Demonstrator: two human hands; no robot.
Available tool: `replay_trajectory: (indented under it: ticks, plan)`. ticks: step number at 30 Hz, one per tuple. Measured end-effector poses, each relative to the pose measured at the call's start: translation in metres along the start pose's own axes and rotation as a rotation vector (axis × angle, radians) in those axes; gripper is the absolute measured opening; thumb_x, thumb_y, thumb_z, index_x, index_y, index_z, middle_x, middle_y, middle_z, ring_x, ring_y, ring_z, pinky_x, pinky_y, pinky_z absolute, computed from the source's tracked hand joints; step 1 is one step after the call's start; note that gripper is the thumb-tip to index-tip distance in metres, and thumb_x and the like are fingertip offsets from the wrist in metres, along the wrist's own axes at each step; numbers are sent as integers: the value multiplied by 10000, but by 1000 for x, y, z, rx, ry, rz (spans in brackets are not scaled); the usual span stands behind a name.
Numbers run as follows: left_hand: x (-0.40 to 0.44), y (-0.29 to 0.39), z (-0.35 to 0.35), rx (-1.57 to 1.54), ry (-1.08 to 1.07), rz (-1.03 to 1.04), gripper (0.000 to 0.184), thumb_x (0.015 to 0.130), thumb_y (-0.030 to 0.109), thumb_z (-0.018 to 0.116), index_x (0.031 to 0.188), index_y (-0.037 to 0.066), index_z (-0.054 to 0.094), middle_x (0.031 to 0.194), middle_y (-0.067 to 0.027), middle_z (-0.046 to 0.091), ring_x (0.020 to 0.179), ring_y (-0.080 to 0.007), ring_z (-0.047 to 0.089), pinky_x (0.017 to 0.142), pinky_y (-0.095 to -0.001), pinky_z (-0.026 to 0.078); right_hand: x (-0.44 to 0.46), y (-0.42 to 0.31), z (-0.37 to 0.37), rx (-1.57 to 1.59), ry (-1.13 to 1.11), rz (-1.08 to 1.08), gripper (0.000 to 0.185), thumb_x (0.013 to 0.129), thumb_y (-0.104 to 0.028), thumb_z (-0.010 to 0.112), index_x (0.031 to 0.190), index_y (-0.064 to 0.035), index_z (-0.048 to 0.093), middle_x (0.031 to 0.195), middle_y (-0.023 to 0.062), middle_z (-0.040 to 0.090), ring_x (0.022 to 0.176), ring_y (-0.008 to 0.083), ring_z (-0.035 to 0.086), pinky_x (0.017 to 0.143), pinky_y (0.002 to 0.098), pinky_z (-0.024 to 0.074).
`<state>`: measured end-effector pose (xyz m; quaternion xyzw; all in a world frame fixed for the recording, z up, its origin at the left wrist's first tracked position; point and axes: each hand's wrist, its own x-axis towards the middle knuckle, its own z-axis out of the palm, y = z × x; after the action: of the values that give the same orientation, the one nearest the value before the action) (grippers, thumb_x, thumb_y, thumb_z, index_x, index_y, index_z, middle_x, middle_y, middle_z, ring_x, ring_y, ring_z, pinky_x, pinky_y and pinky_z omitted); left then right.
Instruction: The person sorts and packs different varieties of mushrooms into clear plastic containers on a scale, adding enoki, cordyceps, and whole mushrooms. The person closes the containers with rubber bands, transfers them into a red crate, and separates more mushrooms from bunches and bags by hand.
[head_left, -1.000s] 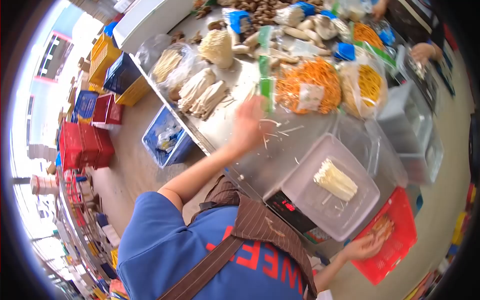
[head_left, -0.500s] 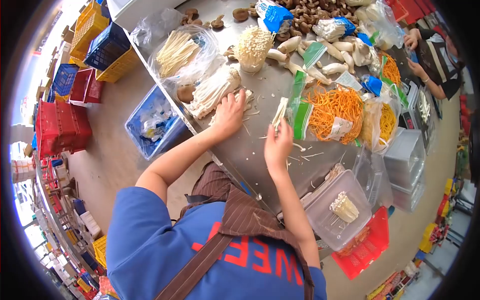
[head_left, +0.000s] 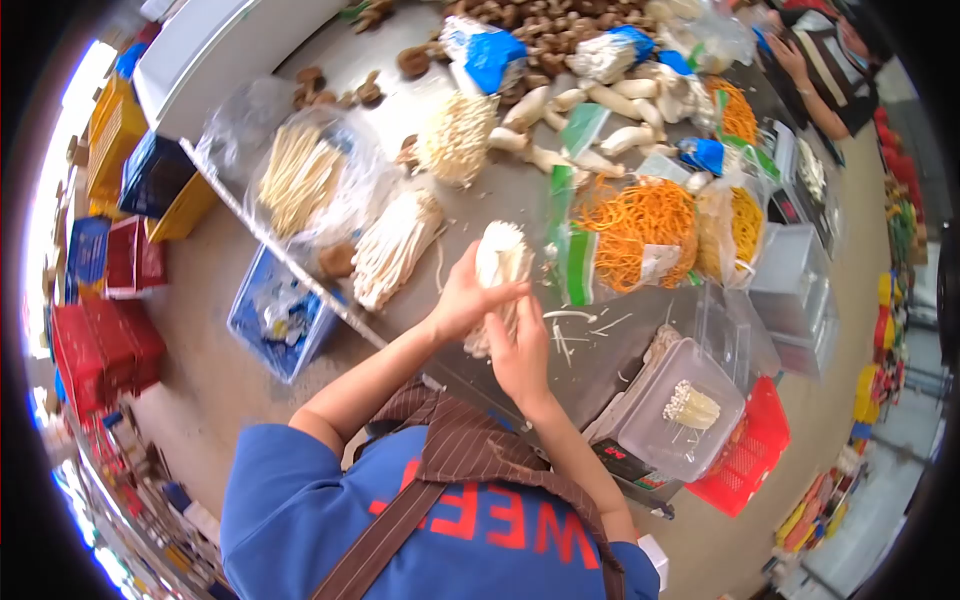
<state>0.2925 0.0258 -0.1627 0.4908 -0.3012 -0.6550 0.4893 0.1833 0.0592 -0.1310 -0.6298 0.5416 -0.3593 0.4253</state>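
A bunch of white enoki mushrooms point(head_left: 501, 252) is held between my two hands over the steel table. My left hand point(head_left: 470, 300) closes round it from the left, thumb across the stems. From the lower right, my right hand point(head_left: 521, 358) grips the same bunch, fingers partly hidden. A larger bundle of enoki point(head_left: 398, 245) lies on the table left of my hands. Behind it stands another enoki cluster point(head_left: 457, 140), caps showing. Loose stems point(head_left: 570, 335) are scattered to the right of my right hand.
A clear bag with pale stems point(head_left: 300, 180) lies at left. Bags of orange strands point(head_left: 640, 235) and king oyster mushrooms point(head_left: 627, 138) lie at right. A scale carries a plastic tub point(head_left: 655, 420) with enoki. A blue bin point(head_left: 250, 325) stands below the table edge. A co-worker's arm point(head_left: 822, 112) is at far right.
My left hand has left the enoki on the table and moved right. My right hand, with a small clump before, has come left to meet it round one bunch. The view has shifted.
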Motion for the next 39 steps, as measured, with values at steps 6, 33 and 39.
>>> replay_trajectory:
  ticks: [6,33,39]
  plan:
    - [-19,25,45,107,-214,114,604,715,162,674,1211,7,366,1129,-104,489,1055,-161,467,908,-311,376,14,-10,-38,442,230,255,670,645,-279,783,1133,12,428,1020,104,506,918,187,505,837,312,396]
    - [379,58,145,1066,97,934,301,701,202,685,942,41,601,885,-101,595,813,-250,573,744,-365,453,18,45,-106,1519,378,752,472,727,-121,614,1160,-56,437,835,113,554,742,220,557,698,391,485]
    - [316,101,146,-215,-582,86,301,882,263,500,1086,43,513,1042,-105,578,944,-198,561,822,-394,448,28,39,-86,1570,149,745,545,730,-144,621,1207,-29,386,907,137,559,839,262,575,812,434,476]
